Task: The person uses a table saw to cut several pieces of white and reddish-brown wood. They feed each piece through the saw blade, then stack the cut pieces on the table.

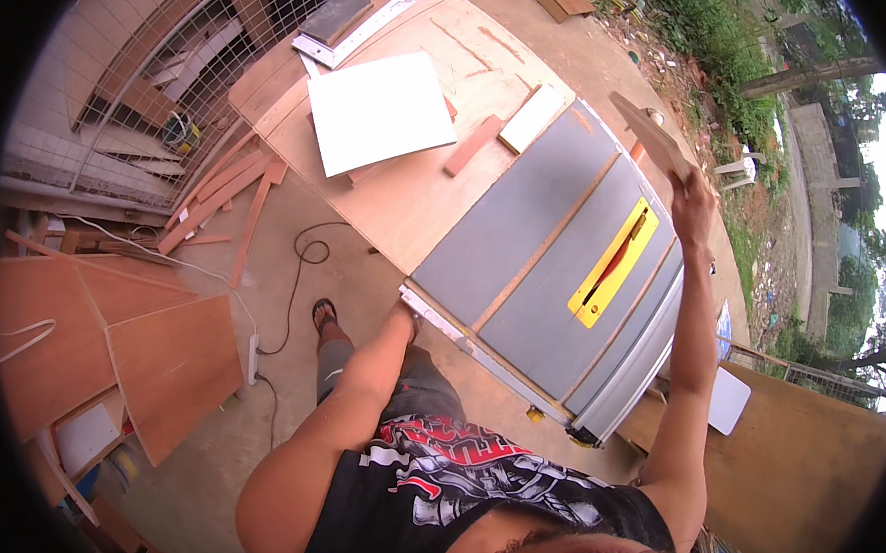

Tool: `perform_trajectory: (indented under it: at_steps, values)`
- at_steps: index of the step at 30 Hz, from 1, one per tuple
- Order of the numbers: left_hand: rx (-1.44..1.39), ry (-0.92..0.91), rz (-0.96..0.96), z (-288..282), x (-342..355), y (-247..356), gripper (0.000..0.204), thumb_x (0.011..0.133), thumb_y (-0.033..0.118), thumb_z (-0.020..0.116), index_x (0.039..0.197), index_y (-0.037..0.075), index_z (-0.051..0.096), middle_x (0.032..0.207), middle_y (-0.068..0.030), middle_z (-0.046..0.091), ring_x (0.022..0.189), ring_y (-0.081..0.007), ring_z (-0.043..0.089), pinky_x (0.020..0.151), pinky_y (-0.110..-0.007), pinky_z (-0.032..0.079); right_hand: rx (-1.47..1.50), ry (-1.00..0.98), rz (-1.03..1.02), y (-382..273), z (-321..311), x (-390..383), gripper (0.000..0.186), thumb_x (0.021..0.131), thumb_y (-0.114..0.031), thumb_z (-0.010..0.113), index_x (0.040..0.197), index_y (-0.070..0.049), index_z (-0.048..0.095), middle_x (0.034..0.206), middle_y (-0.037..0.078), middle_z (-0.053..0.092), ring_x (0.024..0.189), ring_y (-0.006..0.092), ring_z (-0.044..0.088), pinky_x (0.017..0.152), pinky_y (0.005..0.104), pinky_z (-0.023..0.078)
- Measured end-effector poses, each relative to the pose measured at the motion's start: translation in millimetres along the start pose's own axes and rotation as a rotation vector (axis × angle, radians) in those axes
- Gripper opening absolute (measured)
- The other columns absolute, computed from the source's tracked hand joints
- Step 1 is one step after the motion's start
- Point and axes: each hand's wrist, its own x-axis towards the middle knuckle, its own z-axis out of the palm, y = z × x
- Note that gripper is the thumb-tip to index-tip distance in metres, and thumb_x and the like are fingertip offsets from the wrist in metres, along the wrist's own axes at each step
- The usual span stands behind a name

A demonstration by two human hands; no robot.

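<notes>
A table saw with a grey top [520, 222] stands before me. A yellow insert plate [597, 300] with a long slot is set into the top. At the saw's far right side, my right hand [695, 206] is closed on the end of a thin wooden board [649, 134], which is raised and tilted. My left hand [412, 316] is at the near rail [446, 324] at the front edge of the saw. Its fingers are mostly hidden there.
A plywood surface [360, 219] adjoins the saw, bearing a white panel [379, 113], a reddish wood strip [474, 147] and a white-faced block [532, 119]. Wood offcuts [220, 188] and a dark cable [288, 330] lie on the floor. Plywood boxes [172, 361] stand at left.
</notes>
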Motion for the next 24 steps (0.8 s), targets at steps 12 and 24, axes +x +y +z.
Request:
perform_trajectory:
  at_steps: [12, 24]
  values:
    - [0.391, 0.314, 0.367, -60, -123, 232, 0.036, 0.107, 0.033, 0.056, 0.132, 0.008, 0.061, 0.114, -0.0057, 0.073, 0.09, -0.014, 0.066, 0.078, -0.031, 0.055, 0.099, 0.239, -0.36, -251, 65, -32, 0.051, 0.086, 0.011, 0.069, 0.131, -0.012, 0.07, 0.132, 0.01, 0.074, 0.129, 0.028, 0.067, 0.116, 0.051, 0.047]
    - [0.923, 0.002, 0.889, 149, -204, 356, 0.039, 0.106, 0.036, 0.063, 0.13, 0.005, 0.063, 0.115, -0.0056, 0.07, 0.093, -0.0123, 0.063, 0.08, -0.028, 0.054, 0.024, -0.226, -0.262, -419, 172, -80, 0.081, 0.088, -0.047, 0.08, 0.159, -0.025, 0.047, 0.169, 0.011, 0.035, 0.157, 0.0332, 0.032, 0.124, 0.0651, 0.024]
